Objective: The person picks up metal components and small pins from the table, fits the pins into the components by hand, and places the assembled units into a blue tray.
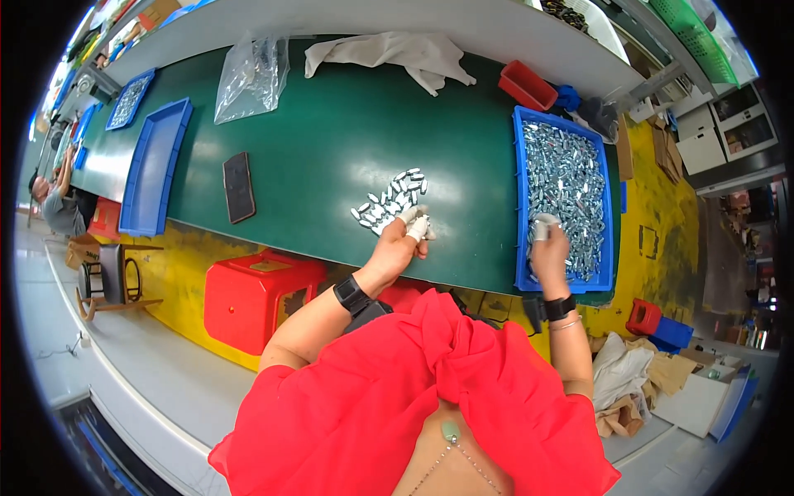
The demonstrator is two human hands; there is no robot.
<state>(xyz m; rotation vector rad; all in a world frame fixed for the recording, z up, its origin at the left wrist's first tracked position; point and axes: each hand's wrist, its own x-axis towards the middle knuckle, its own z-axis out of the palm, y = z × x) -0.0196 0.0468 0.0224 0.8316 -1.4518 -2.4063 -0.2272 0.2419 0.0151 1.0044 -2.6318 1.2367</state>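
On the green table lies a loose pile of small, shiny, oblong metal pieces (pixel 387 202). My left hand (pixel 403 238) is at the near edge of this pile, with white coverings on some fingertips. Its fingers are curled together in a pinch, and what lies between them is too small to make out. To the right stands a blue tray (pixel 523 157) filled with many similar metal pieces (pixel 566 182). Over the tray's near left part is my right hand (pixel 549 252), also with white on its fingertips. Those fingers are bent and blurred, so their grip is hidden.
A dark phone (pixel 239 188) and a long blue tray (pixel 155 169) lie on the left. Along the back are a clear plastic bag (pixel 252 78), a white cloth (pixel 389 56) and a red bin (pixel 528 85). A red stool (pixel 248 302) stands below the table; another person (pixel 62 207) sits far left.
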